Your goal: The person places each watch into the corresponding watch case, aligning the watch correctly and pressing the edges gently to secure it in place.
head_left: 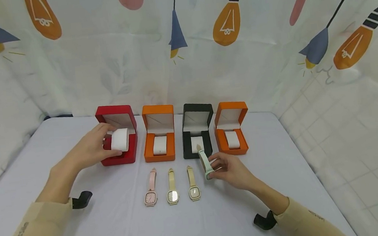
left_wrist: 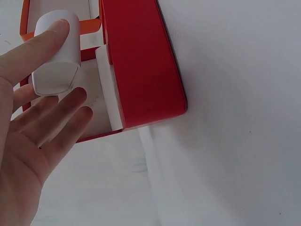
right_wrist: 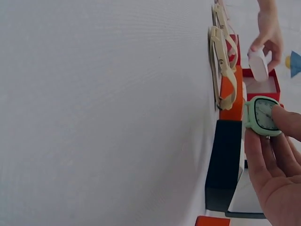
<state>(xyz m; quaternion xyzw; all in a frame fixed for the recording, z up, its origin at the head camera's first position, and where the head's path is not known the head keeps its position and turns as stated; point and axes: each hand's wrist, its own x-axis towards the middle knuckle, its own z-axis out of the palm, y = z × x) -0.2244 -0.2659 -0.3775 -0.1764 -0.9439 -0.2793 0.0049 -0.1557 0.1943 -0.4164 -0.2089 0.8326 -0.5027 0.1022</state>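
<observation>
My left hand (head_left: 94,146) pinches a white watch cushion (head_left: 120,140) between thumb and fingers, held above the open red box (head_left: 121,160). In the left wrist view the thumb lies along the cushion (left_wrist: 59,52), and the red box (left_wrist: 146,61) is behind it. Between thumb and fingers, my right hand (head_left: 229,169) holds a mint green watch (head_left: 205,162) by its case, in front of the open dark green box (head_left: 187,148). The right wrist view shows the green watch's square dial (right_wrist: 265,114) with the thumb at its edge.
Two open orange boxes (head_left: 149,152) (head_left: 242,143) hold white cushions. A pink watch (head_left: 150,197) and two pale yellow watches (head_left: 173,196) (head_left: 194,192) lie in a row on the white tablecloth (head_left: 186,228). A printed curtain (head_left: 102,65) hangs behind.
</observation>
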